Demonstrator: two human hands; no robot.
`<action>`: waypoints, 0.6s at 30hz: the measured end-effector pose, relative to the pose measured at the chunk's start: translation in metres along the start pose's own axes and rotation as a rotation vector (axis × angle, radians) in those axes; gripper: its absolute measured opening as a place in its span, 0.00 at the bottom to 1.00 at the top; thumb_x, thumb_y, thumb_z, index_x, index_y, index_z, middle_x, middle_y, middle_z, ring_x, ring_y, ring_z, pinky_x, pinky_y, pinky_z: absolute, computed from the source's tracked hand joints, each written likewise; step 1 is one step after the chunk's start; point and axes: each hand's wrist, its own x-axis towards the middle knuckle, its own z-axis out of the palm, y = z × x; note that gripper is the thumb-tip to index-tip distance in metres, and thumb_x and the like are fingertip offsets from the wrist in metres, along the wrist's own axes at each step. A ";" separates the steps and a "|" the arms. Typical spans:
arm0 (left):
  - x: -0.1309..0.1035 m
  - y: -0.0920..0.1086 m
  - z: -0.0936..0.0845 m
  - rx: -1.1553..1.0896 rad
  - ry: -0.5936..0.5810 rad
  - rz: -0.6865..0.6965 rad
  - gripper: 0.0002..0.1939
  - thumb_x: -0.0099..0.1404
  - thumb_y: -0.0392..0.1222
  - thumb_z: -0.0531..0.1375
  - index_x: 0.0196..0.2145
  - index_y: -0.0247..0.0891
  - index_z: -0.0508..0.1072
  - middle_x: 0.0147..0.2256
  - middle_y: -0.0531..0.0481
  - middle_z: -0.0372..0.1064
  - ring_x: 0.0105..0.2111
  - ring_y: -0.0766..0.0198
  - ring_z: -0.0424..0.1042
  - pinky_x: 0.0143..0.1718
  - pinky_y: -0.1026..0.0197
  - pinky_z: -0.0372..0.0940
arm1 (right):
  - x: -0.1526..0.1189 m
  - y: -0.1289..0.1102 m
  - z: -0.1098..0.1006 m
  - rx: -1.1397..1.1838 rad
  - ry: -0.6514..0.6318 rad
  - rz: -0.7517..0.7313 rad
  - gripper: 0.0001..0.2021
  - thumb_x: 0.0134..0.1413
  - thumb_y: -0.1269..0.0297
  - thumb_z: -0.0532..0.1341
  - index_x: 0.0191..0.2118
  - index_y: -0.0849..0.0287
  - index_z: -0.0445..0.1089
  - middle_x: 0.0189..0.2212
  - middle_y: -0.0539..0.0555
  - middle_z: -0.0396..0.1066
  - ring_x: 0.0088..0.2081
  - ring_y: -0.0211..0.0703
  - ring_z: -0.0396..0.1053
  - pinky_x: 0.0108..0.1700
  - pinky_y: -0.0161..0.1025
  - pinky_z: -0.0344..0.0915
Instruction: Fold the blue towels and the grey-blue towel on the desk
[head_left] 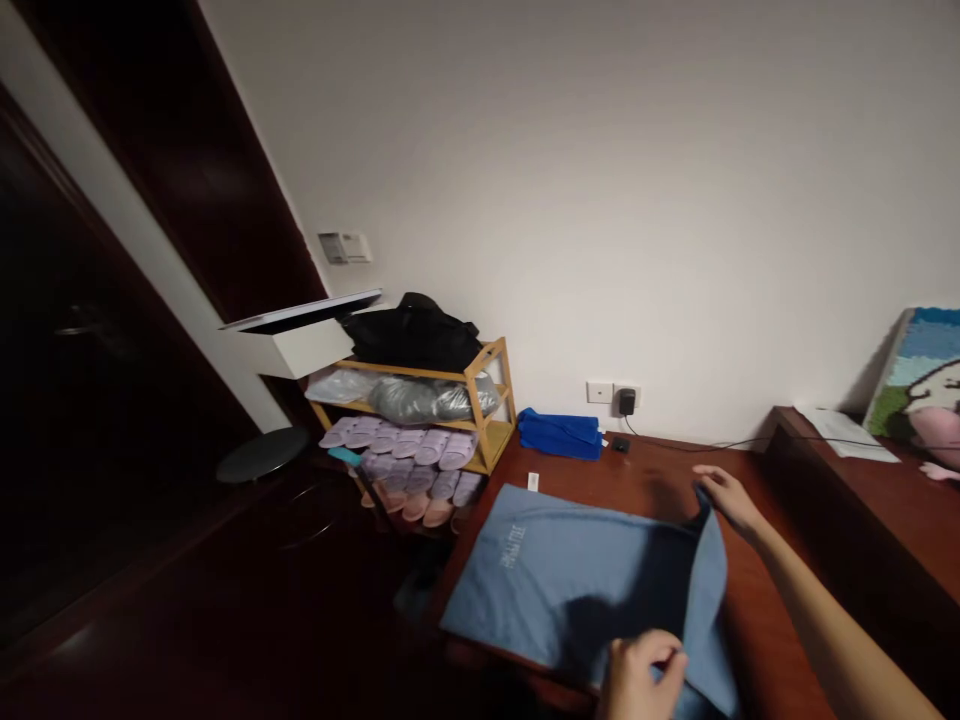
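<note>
A grey-blue cloth [577, 570] with pale lettering near its left end lies spread over the reddish-brown table; whether it is a towel or a garment I cannot tell. Its right end is lifted and partly turned over. My left hand [643, 672] is closed on the near side of that raised edge, at the bottom of the view. Farther back, my right hand [726, 497] pinches the far corner of the same edge. Shadows of the hands fall across the cloth.
A folded bright-blue cloth [561, 434] lies at the table's back by the wall. A black plug adapter [627, 402] with a cord sits in the socket. Left stands a wooden rack [480, 420] with slippers and a black bag [416, 335]. A raised ledge [847, 480] borders the right.
</note>
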 end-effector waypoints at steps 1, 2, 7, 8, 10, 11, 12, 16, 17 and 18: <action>-0.005 -0.002 -0.029 -0.035 0.074 0.014 0.11 0.64 0.52 0.62 0.37 0.48 0.82 0.32 0.51 0.83 0.33 0.59 0.82 0.39 0.64 0.75 | 0.006 -0.021 0.025 0.003 -0.055 -0.040 0.27 0.48 0.42 0.59 0.43 0.60 0.77 0.29 0.54 0.76 0.29 0.43 0.70 0.33 0.40 0.68; -0.010 -0.006 -0.059 -0.056 0.134 0.019 0.12 0.65 0.53 0.61 0.36 0.47 0.82 0.31 0.51 0.83 0.33 0.60 0.82 0.38 0.65 0.75 | 0.012 -0.041 0.053 0.001 -0.112 -0.079 0.28 0.50 0.42 0.59 0.45 0.61 0.77 0.30 0.54 0.77 0.29 0.43 0.71 0.34 0.40 0.69; -0.039 -0.043 -0.194 0.008 0.319 -0.070 0.16 0.68 0.59 0.58 0.36 0.47 0.79 0.31 0.51 0.82 0.34 0.58 0.82 0.37 0.65 0.74 | 0.027 -0.119 0.212 -0.101 -0.358 -0.236 0.21 0.56 0.51 0.60 0.46 0.60 0.78 0.30 0.54 0.79 0.33 0.44 0.74 0.39 0.39 0.70; -0.044 -0.056 -0.213 0.044 0.349 -0.097 0.16 0.68 0.59 0.58 0.36 0.47 0.78 0.30 0.51 0.81 0.34 0.58 0.82 0.36 0.65 0.73 | 0.026 -0.128 0.244 -0.141 -0.395 -0.263 0.18 0.54 0.55 0.61 0.44 0.59 0.79 0.31 0.53 0.79 0.33 0.44 0.75 0.40 0.38 0.70; -0.051 -0.084 -0.243 0.145 0.416 -0.152 0.14 0.69 0.57 0.57 0.34 0.48 0.76 0.28 0.52 0.80 0.32 0.58 0.82 0.33 0.65 0.72 | 0.022 -0.140 0.302 -0.228 -0.462 -0.316 0.12 0.50 0.62 0.63 0.40 0.57 0.80 0.32 0.52 0.80 0.36 0.45 0.76 0.43 0.38 0.70; -0.053 -0.098 -0.253 0.210 0.445 -0.177 0.13 0.69 0.54 0.56 0.34 0.48 0.76 0.28 0.52 0.79 0.32 0.58 0.81 0.33 0.65 0.71 | 0.019 -0.142 0.327 -0.272 -0.489 -0.341 0.11 0.49 0.65 0.64 0.38 0.56 0.81 0.33 0.52 0.81 0.37 0.45 0.76 0.44 0.38 0.70; -0.055 -0.111 -0.261 0.285 0.463 -0.198 0.12 0.69 0.51 0.55 0.33 0.48 0.75 0.28 0.52 0.79 0.32 0.58 0.81 0.33 0.65 0.70 | 0.016 -0.142 0.349 -0.316 -0.512 -0.362 0.10 0.48 0.68 0.64 0.37 0.55 0.81 0.35 0.52 0.81 0.39 0.46 0.77 0.46 0.37 0.69; -0.053 -0.151 -0.275 0.586 0.417 -0.290 0.11 0.67 0.38 0.54 0.29 0.45 0.73 0.32 0.50 0.76 0.36 0.57 0.79 0.39 0.61 0.69 | 0.006 -0.124 0.410 -0.486 -0.538 -0.417 0.11 0.53 0.71 0.61 0.37 0.56 0.81 0.43 0.56 0.80 0.49 0.48 0.74 0.55 0.39 0.65; -0.052 -0.158 -0.276 0.633 0.392 -0.325 0.11 0.67 0.36 0.54 0.30 0.45 0.73 0.34 0.49 0.76 0.38 0.57 0.79 0.40 0.61 0.69 | 0.005 -0.117 0.419 -0.526 -0.536 -0.421 0.11 0.54 0.71 0.60 0.39 0.57 0.80 0.44 0.57 0.80 0.51 0.49 0.73 0.56 0.40 0.64; -0.051 -0.165 -0.275 0.662 0.369 -0.360 0.11 0.67 0.35 0.54 0.30 0.44 0.73 0.36 0.49 0.76 0.40 0.57 0.78 0.42 0.61 0.68 | 0.004 -0.110 0.427 -0.562 -0.537 -0.424 0.12 0.55 0.71 0.60 0.41 0.57 0.80 0.46 0.58 0.79 0.51 0.49 0.73 0.57 0.41 0.64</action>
